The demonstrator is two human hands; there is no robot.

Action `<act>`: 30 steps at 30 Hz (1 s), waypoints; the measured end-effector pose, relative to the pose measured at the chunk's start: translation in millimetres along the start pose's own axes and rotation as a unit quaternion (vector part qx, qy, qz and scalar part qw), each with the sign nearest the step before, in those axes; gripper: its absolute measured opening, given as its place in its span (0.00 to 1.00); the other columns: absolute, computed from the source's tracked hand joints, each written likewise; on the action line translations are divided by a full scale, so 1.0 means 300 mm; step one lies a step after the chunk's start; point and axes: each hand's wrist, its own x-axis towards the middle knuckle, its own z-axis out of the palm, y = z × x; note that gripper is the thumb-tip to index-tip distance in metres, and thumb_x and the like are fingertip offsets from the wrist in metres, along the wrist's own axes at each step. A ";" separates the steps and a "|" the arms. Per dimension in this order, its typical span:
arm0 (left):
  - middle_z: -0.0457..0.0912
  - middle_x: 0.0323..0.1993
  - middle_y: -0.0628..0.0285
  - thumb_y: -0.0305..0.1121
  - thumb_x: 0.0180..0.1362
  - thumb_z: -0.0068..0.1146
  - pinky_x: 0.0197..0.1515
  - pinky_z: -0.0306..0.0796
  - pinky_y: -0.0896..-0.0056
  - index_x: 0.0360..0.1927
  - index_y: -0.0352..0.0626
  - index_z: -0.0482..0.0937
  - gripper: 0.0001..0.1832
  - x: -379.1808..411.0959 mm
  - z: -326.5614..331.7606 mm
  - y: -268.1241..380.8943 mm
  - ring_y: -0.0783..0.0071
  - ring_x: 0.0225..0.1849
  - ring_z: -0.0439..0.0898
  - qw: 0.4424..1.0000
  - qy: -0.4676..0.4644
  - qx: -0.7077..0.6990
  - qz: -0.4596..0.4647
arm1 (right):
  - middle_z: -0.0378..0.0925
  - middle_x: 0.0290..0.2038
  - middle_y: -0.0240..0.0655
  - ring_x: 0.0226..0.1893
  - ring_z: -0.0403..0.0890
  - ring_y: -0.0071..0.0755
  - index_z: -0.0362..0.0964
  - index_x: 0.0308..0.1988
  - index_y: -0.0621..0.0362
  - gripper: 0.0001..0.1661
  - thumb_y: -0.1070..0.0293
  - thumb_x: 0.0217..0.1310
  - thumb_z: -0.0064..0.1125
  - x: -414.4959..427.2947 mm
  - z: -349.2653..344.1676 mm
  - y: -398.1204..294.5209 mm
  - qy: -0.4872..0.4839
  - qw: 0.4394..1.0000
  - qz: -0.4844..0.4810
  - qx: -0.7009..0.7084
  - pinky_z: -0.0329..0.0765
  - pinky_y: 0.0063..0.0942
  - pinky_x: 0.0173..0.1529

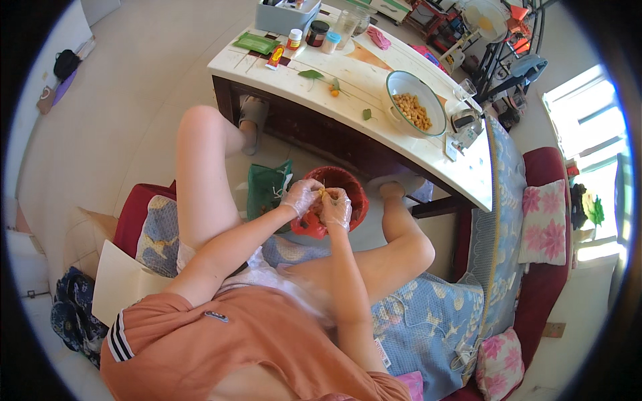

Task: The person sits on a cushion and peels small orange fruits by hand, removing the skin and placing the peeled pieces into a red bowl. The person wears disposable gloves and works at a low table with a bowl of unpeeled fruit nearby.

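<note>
Both of my hands wear clear plastic gloves and meet over a red bin (362,203) lined with a red plastic bag (308,228). My left hand (302,197) and my right hand (337,206) pinch a small yellow piece (322,192) between their fingertips; it looks like a fruit but is too small to tell for sure. Wet-looking scraps partly show inside the bin, mostly hidden by my hands. A green mesh bag (268,183) lies on the floor left of the bin, some of it behind my left forearm.
On the table (301,105) beyond the bin stands a white enamel basin (393,113) of yellow-brown pieces (412,110). Leaves and small orange fruits (333,91) lie near it, with jars (317,33), a wipes packet (256,43) and a kettle (464,120). A cushioned sofa (544,215) runs along the right.
</note>
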 end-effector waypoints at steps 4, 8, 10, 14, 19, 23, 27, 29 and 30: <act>0.83 0.38 0.50 0.21 0.57 0.55 0.48 0.74 0.62 0.44 0.36 0.77 0.10 -0.010 -0.008 0.023 0.55 0.42 0.82 0.996 -0.002 0.062 0.061 | 0.83 0.31 0.42 0.31 0.84 0.37 0.75 0.39 0.61 0.11 0.69 0.56 0.63 -0.001 0.010 -0.005 0.000 1.000 0.002 0.009 0.79 0.32 0.39; 0.82 0.39 0.47 0.22 0.56 0.56 0.48 0.73 0.59 0.44 0.38 0.77 0.11 -0.022 -0.017 0.039 0.48 0.44 0.81 0.984 -0.009 0.132 0.121 | 0.82 0.29 0.42 0.29 0.83 0.36 0.74 0.36 0.62 0.11 0.69 0.54 0.64 -0.009 0.007 -0.036 0.010 1.000 0.002 -0.022 0.79 0.33 0.36; 0.82 0.40 0.47 0.22 0.55 0.56 0.48 0.73 0.58 0.44 0.39 0.76 0.12 -0.029 -0.021 0.041 0.47 0.45 0.80 0.979 -0.019 0.155 0.134 | 0.80 0.27 0.41 0.26 0.82 0.34 0.72 0.35 0.62 0.10 0.70 0.53 0.64 -0.016 0.001 -0.056 0.008 0.999 0.008 -0.031 0.78 0.33 0.33; 0.82 0.40 0.46 0.22 0.54 0.55 0.48 0.73 0.56 0.45 0.38 0.76 0.13 -0.043 -0.014 0.034 0.46 0.45 0.80 0.977 -0.037 0.138 0.158 | 0.76 0.21 0.39 0.19 0.77 0.29 0.68 0.31 0.61 0.08 0.74 0.52 0.61 -0.026 -0.010 -0.071 -0.013 0.999 0.035 -0.005 0.76 0.32 0.26; 0.81 0.41 0.46 0.23 0.53 0.55 0.48 0.73 0.56 0.44 0.37 0.76 0.14 -0.044 -0.001 0.027 0.46 0.45 0.80 0.974 -0.043 0.138 0.174 | 0.73 0.18 0.38 0.15 0.73 0.27 0.66 0.30 0.60 0.07 0.76 0.50 0.58 -0.025 -0.015 -0.054 0.001 1.000 -0.027 -0.006 0.72 0.32 0.21; 0.81 0.40 0.47 0.25 0.53 0.56 0.48 0.73 0.56 0.44 0.37 0.76 0.14 -0.047 -0.001 0.029 0.46 0.45 0.80 0.975 -0.051 0.143 0.160 | 0.72 0.17 0.38 0.14 0.73 0.29 0.66 0.29 0.60 0.08 0.75 0.50 0.59 -0.026 -0.014 -0.040 0.000 0.999 -0.033 -0.005 0.71 0.32 0.20; 0.82 0.40 0.46 0.26 0.53 0.57 0.47 0.74 0.56 0.44 0.36 0.77 0.14 -0.047 0.000 0.028 0.46 0.44 0.80 0.977 -0.050 0.140 0.156 | 0.71 0.17 0.38 0.14 0.73 0.29 0.65 0.29 0.60 0.08 0.75 0.50 0.59 -0.019 -0.011 -0.026 -0.025 0.998 0.046 0.024 0.71 0.32 0.20; 0.82 0.40 0.46 0.25 0.53 0.57 0.47 0.74 0.56 0.44 0.36 0.77 0.13 -0.047 0.004 0.025 0.46 0.44 0.80 0.977 -0.046 0.140 0.156 | 0.72 0.17 0.38 0.13 0.72 0.29 0.66 0.29 0.59 0.08 0.74 0.51 0.59 -0.018 -0.009 -0.020 -0.015 1.000 0.010 0.012 0.71 0.32 0.20; 0.82 0.40 0.46 0.25 0.53 0.57 0.47 0.74 0.56 0.43 0.36 0.77 0.13 -0.048 0.006 0.023 0.46 0.44 0.80 0.977 -0.046 0.141 0.154 | 0.72 0.17 0.38 0.13 0.72 0.29 0.66 0.29 0.59 0.08 0.74 0.51 0.59 -0.017 -0.009 -0.016 -0.014 1.000 0.026 0.006 0.71 0.32 0.20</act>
